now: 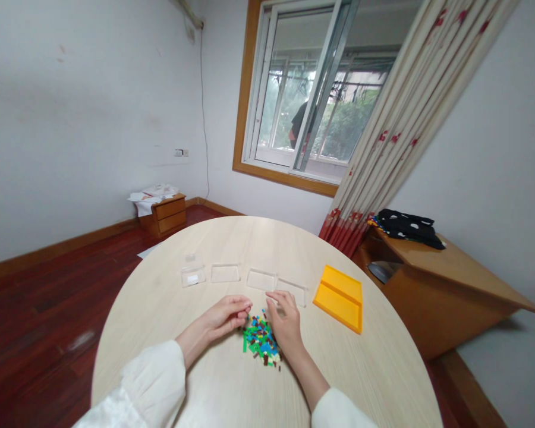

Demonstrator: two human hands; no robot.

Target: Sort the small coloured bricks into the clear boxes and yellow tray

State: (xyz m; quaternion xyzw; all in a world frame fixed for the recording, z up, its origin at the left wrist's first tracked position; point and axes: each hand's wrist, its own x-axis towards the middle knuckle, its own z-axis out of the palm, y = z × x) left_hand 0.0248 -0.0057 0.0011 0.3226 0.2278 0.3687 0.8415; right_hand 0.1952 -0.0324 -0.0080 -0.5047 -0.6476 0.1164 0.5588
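"Where are the small pieces?"

"In a loose pile (261,340) on the round table (232,395), between the 2 hands. I see green, blue, brown and pale yellow in it."

"And the left hand (223,316)?"

"At the pile's left edge, fingers curled in and the thumb close to the fingertips. I cannot tell whether a piece is pinched there (anything that small hides easily)."

"The right hand (286,324)?"

"On the pile's right side, partly open, index finger and thumb a little apart and pointing left. I see nothing in its grasp."

"What stands beyond?"

"4 clear containers (225,273) in a rough row. The right hand's fingers overlap the rightmost in view; whether they touch it, I cannot tell. Farther right is a yellow tray (337,310) with 2 compartments, well apart from both hands."

"Anything behind the table?"

"A window (289,113) and a patterned curtain (396,137)."
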